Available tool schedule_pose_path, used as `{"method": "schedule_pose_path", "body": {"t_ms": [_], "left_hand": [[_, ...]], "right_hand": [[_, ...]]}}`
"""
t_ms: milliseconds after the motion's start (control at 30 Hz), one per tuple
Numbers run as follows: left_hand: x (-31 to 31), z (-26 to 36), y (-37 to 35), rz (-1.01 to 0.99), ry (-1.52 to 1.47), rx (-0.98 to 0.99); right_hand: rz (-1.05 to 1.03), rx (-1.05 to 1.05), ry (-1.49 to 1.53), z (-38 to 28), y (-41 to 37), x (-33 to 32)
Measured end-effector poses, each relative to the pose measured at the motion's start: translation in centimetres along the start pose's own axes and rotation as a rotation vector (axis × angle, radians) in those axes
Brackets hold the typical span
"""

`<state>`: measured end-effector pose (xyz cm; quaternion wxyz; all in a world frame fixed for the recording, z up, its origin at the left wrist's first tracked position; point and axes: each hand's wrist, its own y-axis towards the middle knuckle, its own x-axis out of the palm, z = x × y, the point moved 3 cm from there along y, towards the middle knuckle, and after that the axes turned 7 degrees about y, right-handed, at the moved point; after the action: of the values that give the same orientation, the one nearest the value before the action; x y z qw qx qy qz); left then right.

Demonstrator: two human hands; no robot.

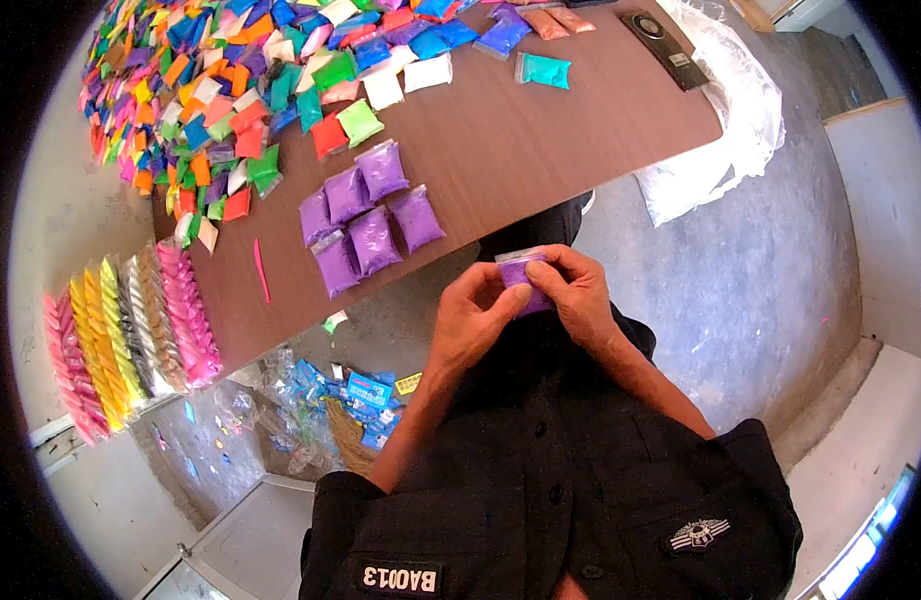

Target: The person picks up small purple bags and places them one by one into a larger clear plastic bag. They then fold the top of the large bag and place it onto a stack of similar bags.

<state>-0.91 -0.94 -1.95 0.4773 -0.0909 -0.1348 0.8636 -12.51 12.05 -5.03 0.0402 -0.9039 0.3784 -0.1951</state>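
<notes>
Here I am at the near edge of the surface (571, 135), and both hands are on one purple packet (537, 303). The left hand (471, 322) has it pinched at one side, and the right hand (577, 296) has it at the other: a narrow grip on each side, thumbs on the face turned up to me, the right thumb higher than the left. The packet sits out past the edge, above my lap, with its clear top strip pointing away from my body. Its long axis I can't call; the fingers cover too much.

And here's the relation I judge matters most: the six purple packets (375, 242) lie forward and to the left of the grip, bunched on the surface, so the left hand is the nearer one. Their closest member is the right-hand packet (418, 218), just ahead of that hand. A pink stick (262, 271) lies farther left, beyond the group; a teal packet (544, 71) lies straight ahead, well apart from both hands.
</notes>
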Motion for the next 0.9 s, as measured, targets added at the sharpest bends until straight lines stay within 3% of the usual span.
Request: {"method": "schedule_pose_path", "body": {"t_ms": [167, 400, 467, 533, 600, 700, 800, 900], "left_hand": [[0.0, -0.6, 0.0, -0.073, 0.046, -0.01], [-0.9, 1.0, -0.5, 0.038, 0.113, 0.031], [-3.0, 3.1, -1.3, 0.308, 0.283, 0.229], [-6.8, 3.5, -1.9, 0.452, 0.318, 0.349], [-10.8, 4.0, -1.9, 0.686, 0.257, 0.389], [-16.4, 4.8, -2.1, 0.804, 0.237, 0.37], [-21.5, 1.9, -1.7, 0.931, 0.244, 0.284], [-24.1, -0.5, -1.6, 1.029, 0.445, 0.313]], "right_hand": [[0.025, -0.026, 0.01, -0.1, 0.2, 0.1], [0.092, -0.018, -0.02, -2.0, 1.6, 0.9], [0.101, -0.031, -0.011, -2.9, 3.3, 0.6], [0.101, -0.033, -0.035, -3.8, 5.2, 0.5], [0.084, -0.172, -0.121, -5.0, 7.2, 0.9], [0.113, -0.286, -0.323, -6.1, 9.8, 1.8], [0.138, -0.333, -0.477, -5.8, 12.5, 2.0], [0.174, -0.407, -0.656, -5.3, 13.4, 2.3]]}}
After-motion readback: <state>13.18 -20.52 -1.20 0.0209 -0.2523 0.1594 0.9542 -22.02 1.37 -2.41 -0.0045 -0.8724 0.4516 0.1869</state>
